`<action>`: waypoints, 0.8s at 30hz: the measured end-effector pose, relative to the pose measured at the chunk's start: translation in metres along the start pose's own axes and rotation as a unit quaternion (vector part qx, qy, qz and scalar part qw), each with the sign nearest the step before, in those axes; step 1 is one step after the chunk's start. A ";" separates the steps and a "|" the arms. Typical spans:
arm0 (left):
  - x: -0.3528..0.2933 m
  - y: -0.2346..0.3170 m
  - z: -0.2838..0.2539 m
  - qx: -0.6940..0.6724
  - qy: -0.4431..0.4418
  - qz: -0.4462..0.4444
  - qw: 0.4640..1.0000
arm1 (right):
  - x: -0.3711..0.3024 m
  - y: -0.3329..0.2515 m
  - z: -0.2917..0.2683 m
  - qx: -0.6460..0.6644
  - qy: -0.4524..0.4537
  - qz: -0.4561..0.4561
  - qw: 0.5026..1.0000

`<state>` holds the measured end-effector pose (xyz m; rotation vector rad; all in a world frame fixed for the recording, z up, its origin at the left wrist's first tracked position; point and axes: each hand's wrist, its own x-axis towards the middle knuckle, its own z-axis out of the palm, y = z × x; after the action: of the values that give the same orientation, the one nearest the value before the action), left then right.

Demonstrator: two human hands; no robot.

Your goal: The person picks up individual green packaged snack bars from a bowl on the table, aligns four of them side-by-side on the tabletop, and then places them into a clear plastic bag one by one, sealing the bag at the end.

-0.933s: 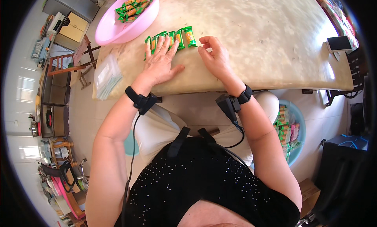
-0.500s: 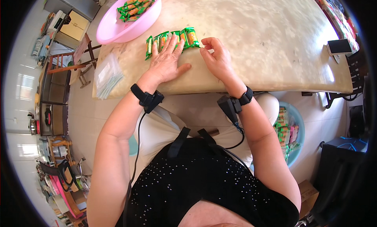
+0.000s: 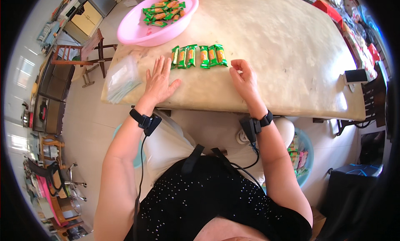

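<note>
Six slim green-and-orange wrapped packets (image 3: 191, 56) lie side by side on the cream marbled counter (image 3: 283, 53), parted three and three by a narrow gap. Near their left end, the left hand (image 3: 157, 82) has its grip opened flat, holding nothing; just beside the right end, the right hand (image 3: 245, 79) keeps a half-curled, empty grip. Beyond stands a round pink plastic basin (image 3: 134, 29) containing more packets; clear plastic bags (image 3: 121, 79) lie left.
</note>
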<state>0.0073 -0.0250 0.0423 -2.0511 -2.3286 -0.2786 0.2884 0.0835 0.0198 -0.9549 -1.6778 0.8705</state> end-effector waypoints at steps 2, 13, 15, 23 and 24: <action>-0.006 -0.010 0.004 0.008 -0.026 -0.039 0.999 | 0.000 0.000 0.000 -0.008 0.005 -0.007 1.000; -0.019 -0.003 0.008 -0.069 0.094 -0.010 0.993 | 0.068 -0.091 -0.014 -0.079 -0.152 0.048 0.984; -0.018 -0.004 0.002 -0.091 0.094 -0.006 0.991 | 0.107 -0.104 0.002 -0.072 -0.191 -0.010 0.979; -0.017 -0.010 -0.002 -0.148 0.097 -0.008 0.984 | 0.236 -0.120 0.127 -0.203 -0.338 -0.008 0.919; -0.017 -0.010 -0.002 -0.163 0.096 -0.007 0.982 | 0.245 -0.118 0.142 -0.258 -0.373 0.016 0.891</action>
<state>-0.0007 -0.0432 0.0409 -2.0239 -2.3051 -0.8686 0.0781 0.2359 0.1827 -1.0637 -2.6593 0.8888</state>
